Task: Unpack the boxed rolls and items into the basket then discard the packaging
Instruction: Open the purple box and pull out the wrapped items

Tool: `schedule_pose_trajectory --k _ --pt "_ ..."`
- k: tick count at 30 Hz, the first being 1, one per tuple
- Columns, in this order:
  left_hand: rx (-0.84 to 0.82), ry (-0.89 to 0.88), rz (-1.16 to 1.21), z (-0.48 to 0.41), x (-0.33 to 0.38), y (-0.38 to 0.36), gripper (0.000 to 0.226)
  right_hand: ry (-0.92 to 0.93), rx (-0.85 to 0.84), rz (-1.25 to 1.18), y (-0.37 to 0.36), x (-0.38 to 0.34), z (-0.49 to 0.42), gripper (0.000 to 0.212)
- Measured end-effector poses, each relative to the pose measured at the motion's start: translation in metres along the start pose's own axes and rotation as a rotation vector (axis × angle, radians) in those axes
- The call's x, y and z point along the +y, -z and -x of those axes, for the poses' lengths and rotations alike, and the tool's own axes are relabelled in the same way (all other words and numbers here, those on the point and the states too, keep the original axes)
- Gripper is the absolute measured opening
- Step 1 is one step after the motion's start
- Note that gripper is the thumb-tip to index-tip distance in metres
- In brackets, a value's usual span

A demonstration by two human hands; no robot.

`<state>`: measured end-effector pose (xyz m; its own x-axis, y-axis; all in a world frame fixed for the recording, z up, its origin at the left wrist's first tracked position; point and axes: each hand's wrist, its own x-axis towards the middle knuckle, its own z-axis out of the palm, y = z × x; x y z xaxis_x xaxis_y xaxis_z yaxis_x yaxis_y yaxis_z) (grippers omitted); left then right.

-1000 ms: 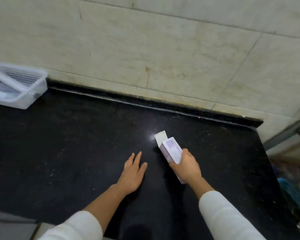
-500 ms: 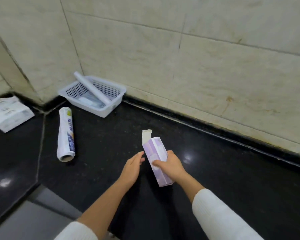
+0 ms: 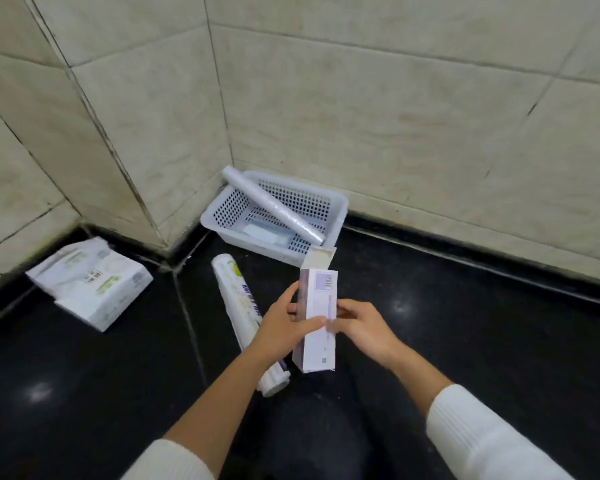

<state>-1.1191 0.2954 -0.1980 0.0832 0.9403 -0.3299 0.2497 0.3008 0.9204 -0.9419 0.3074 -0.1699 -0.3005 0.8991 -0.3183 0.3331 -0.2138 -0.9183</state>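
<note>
Now the left hand (image 3: 284,327) and the right hand (image 3: 364,329) both hold the tall purple box (image 3: 317,317) just in front of the basket (image 3: 329,202), its long side standing up and its open flap nearest the basket.

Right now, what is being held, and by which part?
The purple carton, top flap open, gripped around its middle by both the left hand and the right hand.

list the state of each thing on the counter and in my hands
tall lilac cardboard box: top flap open, held upright
left hand: gripping box
right hand: gripping box
white perforated plastic basket: holding a clear film roll, leaning on rim
printed wrapped roll: lying on counter
white soft packs: sealed
</note>
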Motion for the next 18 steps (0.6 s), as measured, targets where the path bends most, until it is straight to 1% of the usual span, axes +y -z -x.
schedule_pose_trajectory --k 4,6,8,9,12,14,16,18 --pt "0.033 -0.077 0.03 -0.011 0.001 0.021 0.074 0.126 0.352 -0.042 0.001 -0.03 -0.007 0.03" --pt "0.056 -0.081 0.065 -0.012 0.002 0.023 0.067 0.213 0.437 -0.002 0.006 -0.051 -0.009 0.028" --pt "0.064 -0.094 0.08 -0.012 0.006 0.025 0.057 0.282 0.456 0.062 0.01 -0.07 -0.013 0.026" --pt "0.059 -0.107 0.09 -0.011 0.008 0.025 0.058 0.29 0.446 0.09 0.011 -0.078 -0.015 0.026" --pt "0.037 -0.165 0.086 -0.007 0.012 0.031 0.066 0.269 0.385 0.131 0.012 -0.098 -0.022 0.022" --pt "0.042 -0.22 0.068 -0.006 0.013 0.036 0.07 0.266 0.386 0.189 0.013 -0.108 -0.025 0.016" --pt "0.062 -0.268 0.043 -0.007 0.014 0.04 0.073 0.272 0.366 0.321 0.015 -0.117 -0.028 0.011" --pt "0.087 -0.313 0.019 -0.006 0.016 0.043 0.073 0.25 0.312 0.447 0.016 -0.122 -0.028 0.01"
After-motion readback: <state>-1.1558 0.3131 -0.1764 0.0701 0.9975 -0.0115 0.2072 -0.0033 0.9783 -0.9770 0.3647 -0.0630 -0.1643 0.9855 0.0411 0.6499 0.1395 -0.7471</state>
